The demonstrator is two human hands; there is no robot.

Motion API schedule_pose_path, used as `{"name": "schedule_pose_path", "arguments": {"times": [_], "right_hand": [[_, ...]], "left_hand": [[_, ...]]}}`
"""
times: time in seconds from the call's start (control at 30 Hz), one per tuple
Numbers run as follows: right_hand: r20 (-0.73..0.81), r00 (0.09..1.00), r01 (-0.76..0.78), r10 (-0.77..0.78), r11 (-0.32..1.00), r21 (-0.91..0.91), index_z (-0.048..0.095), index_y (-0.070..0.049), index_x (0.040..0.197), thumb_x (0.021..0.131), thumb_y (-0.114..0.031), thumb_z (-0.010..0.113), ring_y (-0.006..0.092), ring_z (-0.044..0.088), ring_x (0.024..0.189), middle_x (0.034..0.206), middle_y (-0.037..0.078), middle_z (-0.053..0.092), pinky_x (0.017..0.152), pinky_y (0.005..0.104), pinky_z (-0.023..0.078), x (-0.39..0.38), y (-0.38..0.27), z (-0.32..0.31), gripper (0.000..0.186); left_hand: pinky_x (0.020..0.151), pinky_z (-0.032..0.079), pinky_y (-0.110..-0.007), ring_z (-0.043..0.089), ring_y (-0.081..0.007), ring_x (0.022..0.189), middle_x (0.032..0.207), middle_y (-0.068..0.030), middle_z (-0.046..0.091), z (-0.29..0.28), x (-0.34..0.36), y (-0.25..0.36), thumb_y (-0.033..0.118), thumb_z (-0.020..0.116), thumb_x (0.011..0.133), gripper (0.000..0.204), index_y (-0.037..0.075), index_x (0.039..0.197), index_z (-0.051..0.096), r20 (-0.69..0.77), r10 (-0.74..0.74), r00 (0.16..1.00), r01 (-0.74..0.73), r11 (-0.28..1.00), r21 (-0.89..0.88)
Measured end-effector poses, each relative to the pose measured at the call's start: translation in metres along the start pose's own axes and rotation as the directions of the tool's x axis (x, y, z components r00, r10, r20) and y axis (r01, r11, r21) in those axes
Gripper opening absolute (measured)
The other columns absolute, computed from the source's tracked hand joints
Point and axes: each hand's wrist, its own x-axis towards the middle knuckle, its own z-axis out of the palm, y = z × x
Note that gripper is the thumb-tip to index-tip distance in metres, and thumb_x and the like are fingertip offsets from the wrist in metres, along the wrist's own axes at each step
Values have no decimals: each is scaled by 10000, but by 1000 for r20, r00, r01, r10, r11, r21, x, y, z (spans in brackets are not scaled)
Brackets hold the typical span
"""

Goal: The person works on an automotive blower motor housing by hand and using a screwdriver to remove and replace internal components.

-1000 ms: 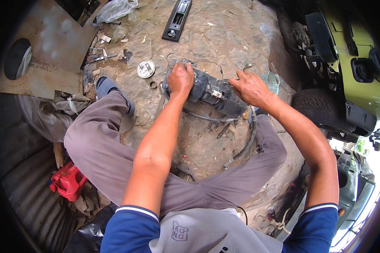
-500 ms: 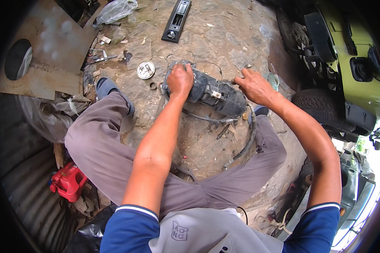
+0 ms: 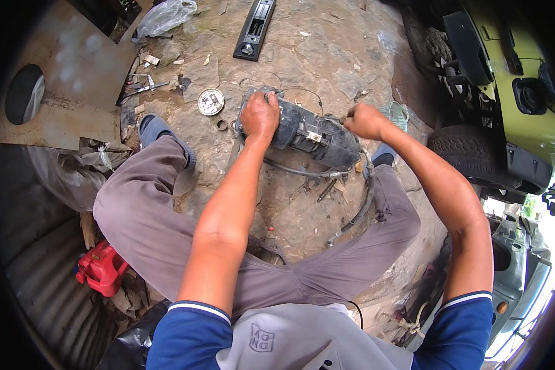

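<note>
A black, roughly cylindrical motor unit with cables and hoses lies on the rocky ground in front of me. My left hand is closed over its left end. At its upper right edge, my right hand has its fingers pinched together; whatever is between them is too small to make out. A thick dark hose curves from the unit's right end toward my leg. Thin wires loop above its far side. A small metal ring and a round tin with small parts in it sit to the left.
A long black tray lies farther out. Metal tools lie by a rusty sheet with a round hole. A red canister is beside my left leg. A vehicle tyre and yellow-green bodywork are at the right.
My right hand's fingers have curled in from a looser, more extended pose, and the hand has turned against the unit's edge. My left hand stays on the left end.
</note>
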Motion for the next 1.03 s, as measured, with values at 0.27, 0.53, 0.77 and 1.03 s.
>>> {"name": "schedule_pose_path", "arguments": {"times": [0.27, 0.53, 0.77, 1.03], "right_hand": [[-169, 984, 77, -58, 991, 110, 644, -57, 1021, 877, -107, 553, 234, 619, 553, 676, 132, 636, 458, 368, 487, 10, 20, 6, 178], [-117, 974, 136, -192, 917, -374, 695, -53, 955, 888, -192, 548, 255, 654, 612, 724, 156, 683, 552, 384, 536, 23, 13, 14, 213], [-129, 984, 111, -126, 987, -115, 627, 20, 1204, 900, -221, 624, 281, 694, 780, 1029, 192, 679, 624, 356, 579, -6, -6, 0, 388], [-28, 953, -198, 300, 693, 694, 284, -110, 1555, 853, -493, 753, 244, 637, 950, 1393, 275, 483, 549, 341, 571, -9, -17, 20, 928]], "left_hand": [[745, 518, -537, 664, -446, 839, 947, -219, 686, 3, 1, 2, 323, 610, 926, 330, 1, 884, 668, -17, 15, 1000, -15, 1000, -2], [739, 518, -541, 662, -452, 823, 925, -213, 685, 5, -1, 0, 320, 608, 926, 319, 12, 873, 666, -22, 41, 999, -41, 999, -3], [743, 512, -550, 660, -455, 823, 917, -215, 682, 2, 0, -3, 319, 602, 930, 325, 6, 867, 661, -27, 32, 999, -32, 999, -5], [820, 499, -557, 648, -464, 938, 1035, -221, 685, -4, -1, 6, 412, 601, 926, 400, 25, 996, 674, 71, -49, 996, 48, 999, 7]]}}
